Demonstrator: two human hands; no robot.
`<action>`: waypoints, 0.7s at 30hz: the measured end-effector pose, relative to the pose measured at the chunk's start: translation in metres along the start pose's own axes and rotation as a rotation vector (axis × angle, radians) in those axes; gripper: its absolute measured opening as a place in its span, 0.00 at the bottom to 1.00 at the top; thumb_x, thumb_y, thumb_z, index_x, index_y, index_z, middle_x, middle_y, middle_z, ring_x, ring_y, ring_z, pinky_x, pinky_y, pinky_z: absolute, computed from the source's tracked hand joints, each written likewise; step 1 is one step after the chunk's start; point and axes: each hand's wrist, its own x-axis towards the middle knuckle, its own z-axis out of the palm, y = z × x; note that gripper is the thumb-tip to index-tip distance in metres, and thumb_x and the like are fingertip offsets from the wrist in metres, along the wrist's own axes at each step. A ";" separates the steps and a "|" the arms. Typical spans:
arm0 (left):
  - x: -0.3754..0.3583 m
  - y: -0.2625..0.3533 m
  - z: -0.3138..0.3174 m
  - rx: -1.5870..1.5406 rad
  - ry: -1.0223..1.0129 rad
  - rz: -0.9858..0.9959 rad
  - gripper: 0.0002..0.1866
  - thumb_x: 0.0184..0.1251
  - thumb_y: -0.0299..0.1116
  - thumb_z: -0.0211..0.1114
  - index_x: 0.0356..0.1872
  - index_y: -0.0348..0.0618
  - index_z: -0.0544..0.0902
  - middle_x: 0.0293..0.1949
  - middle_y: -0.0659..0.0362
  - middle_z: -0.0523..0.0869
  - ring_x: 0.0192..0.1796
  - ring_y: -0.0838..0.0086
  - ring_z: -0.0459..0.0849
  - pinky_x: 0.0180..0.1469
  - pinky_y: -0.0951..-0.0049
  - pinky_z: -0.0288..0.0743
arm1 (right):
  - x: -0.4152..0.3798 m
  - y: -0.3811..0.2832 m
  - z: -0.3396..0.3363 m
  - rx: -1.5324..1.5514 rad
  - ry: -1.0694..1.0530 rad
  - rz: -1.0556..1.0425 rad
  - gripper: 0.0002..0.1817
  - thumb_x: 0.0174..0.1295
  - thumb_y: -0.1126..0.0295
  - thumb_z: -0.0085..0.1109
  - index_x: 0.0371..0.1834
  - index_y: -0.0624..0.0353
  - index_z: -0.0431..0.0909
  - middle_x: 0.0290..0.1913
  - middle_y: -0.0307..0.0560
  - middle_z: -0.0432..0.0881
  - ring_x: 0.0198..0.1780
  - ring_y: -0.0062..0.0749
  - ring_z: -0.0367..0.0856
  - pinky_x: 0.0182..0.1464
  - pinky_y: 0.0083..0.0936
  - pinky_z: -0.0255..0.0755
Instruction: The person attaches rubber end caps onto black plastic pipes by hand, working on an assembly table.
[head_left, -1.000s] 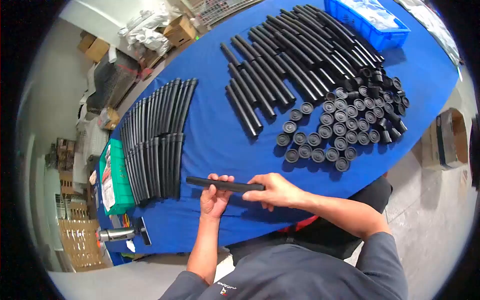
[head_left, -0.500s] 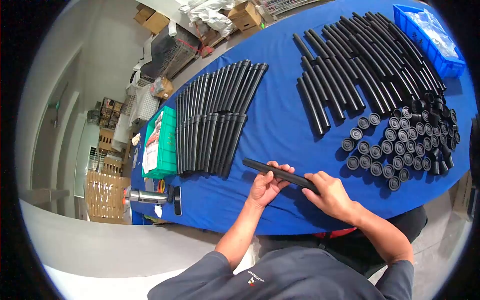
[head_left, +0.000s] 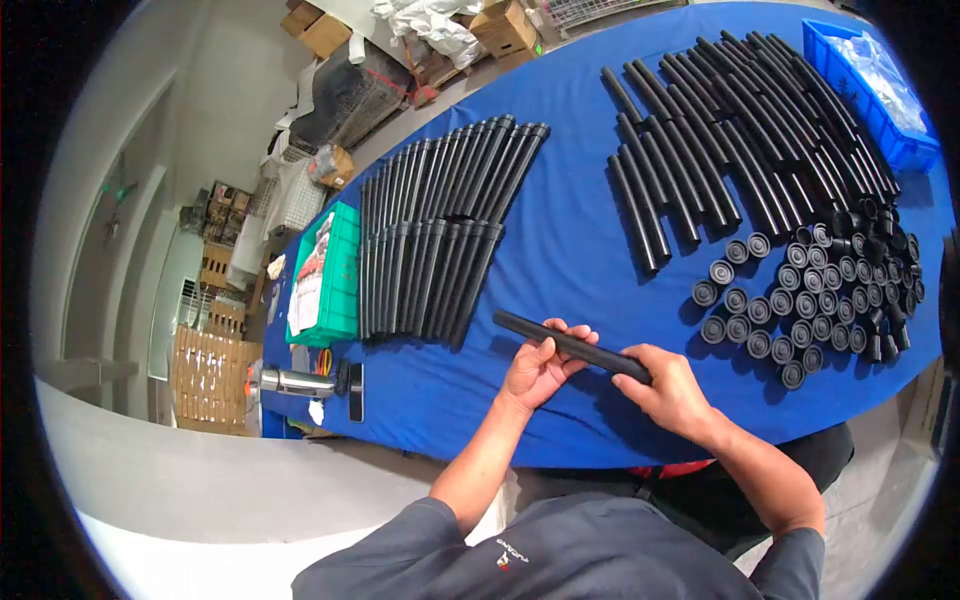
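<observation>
A black tube (head_left: 570, 345) slants across between both hands above the blue cloth. My left hand (head_left: 540, 368) holds it near its middle, palm up, with the fingers curled round from below. My right hand (head_left: 668, 390) grips its lower right end, which is partly hidden by the fingers. Right of the hands lie many round black caps (head_left: 760, 344) in a loose group. Rows of bare black tubes (head_left: 640, 210) lie above the caps. At the left, two rows of black tubes with wider ends (head_left: 430, 270) lie side by side.
A green crate (head_left: 345, 275) with papers stands at the table's left, near a metallic cylinder (head_left: 300, 382) and a phone (head_left: 356, 392). A blue bin (head_left: 850, 90) with plastic bags is at the far right. The table has a blue cloth (head_left: 560, 240).
The view has shifted slightly, so the table items appear a little farther right. Both hands still hold the tube in nearly the same pose.
</observation>
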 end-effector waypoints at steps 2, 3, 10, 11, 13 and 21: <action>-0.001 0.000 -0.004 -0.001 -0.003 0.003 0.15 0.76 0.31 0.67 0.60 0.44 0.79 0.63 0.44 0.83 0.73 0.48 0.76 0.70 0.45 0.79 | -0.003 0.011 0.006 -0.222 0.059 -0.186 0.20 0.64 0.66 0.70 0.55 0.65 0.81 0.36 0.60 0.85 0.38 0.50 0.87 0.40 0.35 0.82; -0.001 -0.001 -0.006 -0.002 -0.004 0.006 0.15 0.76 0.31 0.67 0.60 0.44 0.79 0.63 0.44 0.83 0.73 0.48 0.76 0.70 0.45 0.79 | -0.004 0.011 0.006 -0.333 0.086 -0.279 0.20 0.64 0.66 0.70 0.55 0.65 0.81 0.36 0.60 0.85 0.38 0.50 0.87 0.40 0.35 0.82; -0.001 -0.001 -0.005 0.003 -0.002 0.006 0.16 0.75 0.30 0.67 0.60 0.45 0.78 0.65 0.44 0.82 0.73 0.47 0.76 0.71 0.45 0.78 | 0.003 0.018 0.004 -0.051 0.030 -0.123 0.20 0.67 0.63 0.71 0.53 0.69 0.80 0.36 0.52 0.84 0.31 0.35 0.87 0.29 0.33 0.80; -0.001 -0.001 -0.008 -0.002 0.008 0.001 0.17 0.75 0.30 0.68 0.61 0.45 0.78 0.65 0.44 0.82 0.74 0.47 0.75 0.72 0.43 0.76 | 0.002 0.016 0.006 -0.330 0.166 -0.416 0.21 0.69 0.62 0.70 0.52 0.70 0.80 0.34 0.50 0.85 0.28 0.29 0.87 0.26 0.32 0.80; -0.002 -0.002 -0.013 -0.009 0.002 0.005 0.18 0.74 0.30 0.69 0.61 0.45 0.77 0.66 0.45 0.82 0.74 0.47 0.74 0.73 0.42 0.74 | 0.000 0.007 0.001 -0.094 0.013 -0.110 0.19 0.68 0.64 0.69 0.53 0.68 0.80 0.35 0.52 0.84 0.30 0.35 0.86 0.28 0.35 0.80; -0.002 -0.001 -0.012 -0.014 0.008 -0.002 0.18 0.74 0.31 0.69 0.61 0.45 0.79 0.65 0.45 0.82 0.74 0.47 0.74 0.74 0.43 0.74 | -0.003 0.011 0.006 -0.230 0.071 -0.202 0.21 0.64 0.63 0.72 0.53 0.68 0.83 0.32 0.56 0.86 0.33 0.43 0.88 0.39 0.32 0.82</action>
